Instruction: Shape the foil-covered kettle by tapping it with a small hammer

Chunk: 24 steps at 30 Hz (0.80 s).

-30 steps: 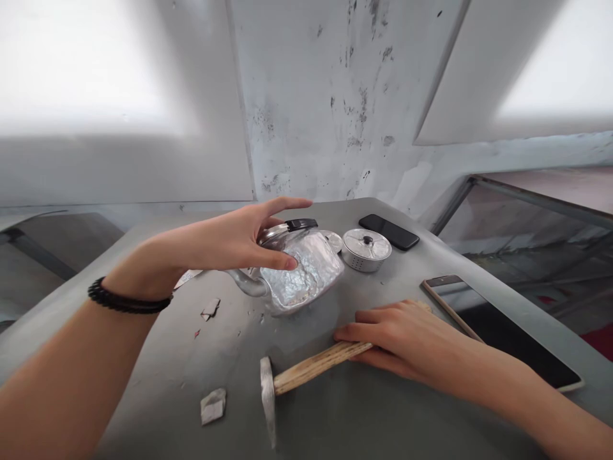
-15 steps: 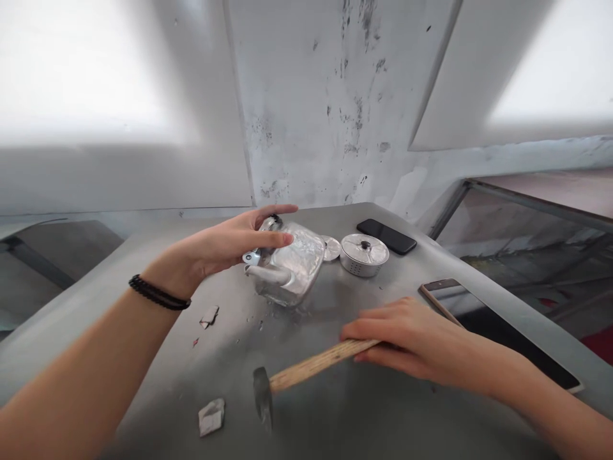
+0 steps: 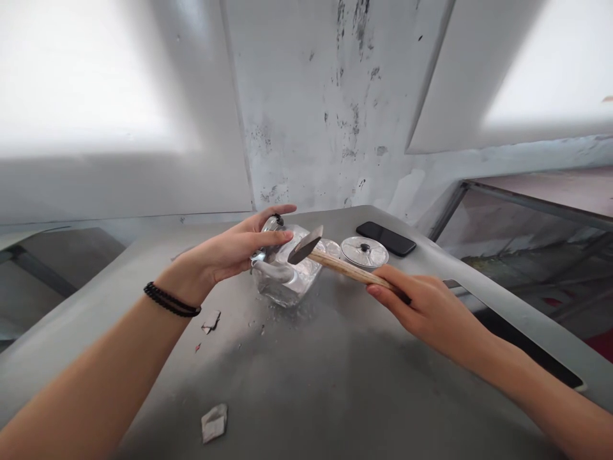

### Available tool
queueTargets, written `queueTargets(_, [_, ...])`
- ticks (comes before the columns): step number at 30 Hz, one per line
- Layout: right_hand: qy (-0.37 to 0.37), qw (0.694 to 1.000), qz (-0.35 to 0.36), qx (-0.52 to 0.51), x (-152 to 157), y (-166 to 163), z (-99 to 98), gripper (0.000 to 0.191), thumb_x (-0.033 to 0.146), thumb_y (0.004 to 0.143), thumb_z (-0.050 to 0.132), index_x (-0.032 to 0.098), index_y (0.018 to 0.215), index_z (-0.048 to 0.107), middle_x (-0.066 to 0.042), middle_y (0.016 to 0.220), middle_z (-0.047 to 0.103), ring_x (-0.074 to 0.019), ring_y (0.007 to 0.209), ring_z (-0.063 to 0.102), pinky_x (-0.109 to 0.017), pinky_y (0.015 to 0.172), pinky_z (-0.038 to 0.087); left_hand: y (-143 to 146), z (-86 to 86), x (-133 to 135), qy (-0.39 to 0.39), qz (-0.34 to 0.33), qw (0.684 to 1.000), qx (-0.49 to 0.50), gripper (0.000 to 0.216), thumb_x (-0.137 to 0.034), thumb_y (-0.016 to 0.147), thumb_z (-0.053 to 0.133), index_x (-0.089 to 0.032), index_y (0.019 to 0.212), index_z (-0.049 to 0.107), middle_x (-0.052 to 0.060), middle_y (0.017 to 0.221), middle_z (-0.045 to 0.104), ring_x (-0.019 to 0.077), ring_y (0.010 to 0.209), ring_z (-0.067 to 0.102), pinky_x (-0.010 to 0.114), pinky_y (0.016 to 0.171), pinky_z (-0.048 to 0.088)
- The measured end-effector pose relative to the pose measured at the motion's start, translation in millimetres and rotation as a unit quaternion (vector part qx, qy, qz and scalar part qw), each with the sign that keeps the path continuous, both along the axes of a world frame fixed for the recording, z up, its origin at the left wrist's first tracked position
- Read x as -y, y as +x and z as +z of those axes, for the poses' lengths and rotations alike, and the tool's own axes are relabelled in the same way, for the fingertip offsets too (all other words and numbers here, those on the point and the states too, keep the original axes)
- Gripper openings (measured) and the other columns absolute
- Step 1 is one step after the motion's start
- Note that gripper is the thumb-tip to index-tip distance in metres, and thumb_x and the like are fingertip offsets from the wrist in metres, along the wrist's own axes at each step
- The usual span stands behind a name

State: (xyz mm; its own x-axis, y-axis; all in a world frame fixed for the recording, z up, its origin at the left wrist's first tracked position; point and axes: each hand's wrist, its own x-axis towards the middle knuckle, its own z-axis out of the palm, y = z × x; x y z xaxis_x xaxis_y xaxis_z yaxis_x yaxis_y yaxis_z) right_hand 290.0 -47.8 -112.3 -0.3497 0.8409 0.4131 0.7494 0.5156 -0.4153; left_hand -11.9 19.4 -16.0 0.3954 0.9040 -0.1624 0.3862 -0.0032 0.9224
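A dented aluminium kettle [image 3: 287, 275] lies on its side on the grey table [image 3: 335, 383], spout toward me. My left hand [image 3: 239, 250], with a black bead bracelet on the wrist, grips the kettle's top with thumb and fingers. My right hand [image 3: 421, 306] is closed round the wooden handle of a hammer [image 3: 335, 260]. The hammer is lifted off the table, and its dark metal head hangs just above the kettle's body.
A small round metal lid or pot [image 3: 364, 251] and a flat metal disc stand right of the kettle. A black phone [image 3: 385, 237] lies behind them, and a larger tablet [image 3: 527, 338] at the right edge. Paint or plaster chips [image 3: 213, 421] litter the table.
My right hand has picked the hammer up from the table and swung its head over the kettle. My left hand tipped the kettle onto its side and still holds it.
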Motion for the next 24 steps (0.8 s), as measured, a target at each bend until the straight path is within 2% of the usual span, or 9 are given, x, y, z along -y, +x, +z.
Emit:
queueTargets(5, [0.018,0.999,-0.018,-0.034,-0.7,-1.1,-2.2,0.039,0.051,0.111,0.041,0.026,0.083,0.050,0.007,0.057,0.042,-0.0127,0.047,0.042,-0.027,0.050,0.031,2.3,-4.5,0.7,0.001,0.025,0.998,0.051,0.067,-0.038,0.091,0.081,-0.036,0.153,0.055,0.005,0.112,0.066,0.0111,0.075,0.057,0.021,0.058,0.049])
queueTargets(9, [0.014,0.999,-0.021,-0.025,-0.4,-0.5,-3.4,0.041,0.054,0.110,0.043,0.026,0.082,0.052,0.008,0.055,0.041,-0.0129,0.046,0.041,-0.028,0.049,0.029,1.1,-7.6,-1.5,-0.015,0.029,0.997,0.075,0.065,-0.034,0.093,0.080,-0.037,0.152,0.055,0.005,0.115,0.065,0.0113,0.077,0.060,0.020,0.057,0.052])
queueTargets(13, [0.016,0.996,-0.058,-0.070,2.6,-1.2,-3.9,0.045,0.059,0.110,0.038,0.025,0.085,0.054,0.006,0.059,0.045,-0.0126,0.046,0.042,-0.027,0.048,0.032,0.3,-8.3,-3.4,-0.013,0.032,0.996,0.088,0.063,-0.031,0.092,0.081,-0.035,0.150,0.058,0.004,0.108,0.064,0.0107,0.076,0.059,0.019,0.056,0.053])
queueTargets(18, [0.031,0.998,-0.046,0.001,3.8,-4.7,-4.4,0.042,0.057,0.109,0.043,0.026,0.082,0.051,0.008,0.053,0.041,-0.0125,0.043,0.039,-0.028,0.048,0.027,1.5,-7.3,-2.3,-0.016,0.014,0.997,0.077,0.062,-0.035,0.092,0.081,-0.034,0.150,0.057,0.005,0.110,0.066,0.0108,0.075,0.061,0.019,0.055,0.053])
queueTargets(22, [0.054,0.993,-0.079,-0.065,7.3,-5.1,-1.9,0.044,0.058,0.110,0.039,0.026,0.082,0.050,0.007,0.057,0.046,-0.0118,0.044,0.042,-0.025,0.046,0.032,2.3,-6.9,-0.6,-0.007,0.016,0.998,0.068,0.062,-0.036,0.091,0.082,-0.036,0.148,0.059,0.002,0.101,0.062,0.0097,0.069,0.058,0.020,0.054,0.053])
queueTargets(24, [0.046,0.994,-0.078,-0.058,7.4,-4.3,-4.0,0.045,0.059,0.110,0.039,0.026,0.081,0.048,0.007,0.056,0.045,-0.0118,0.044,0.041,-0.026,0.046,0.031,2.7,-6.7,-0.5,-0.002,0.013,0.998,0.066,0.060,-0.036,0.091,0.082,-0.036,0.147,0.060,0.001,0.099,0.062,0.0098,0.070,0.058,0.020,0.055,0.053])
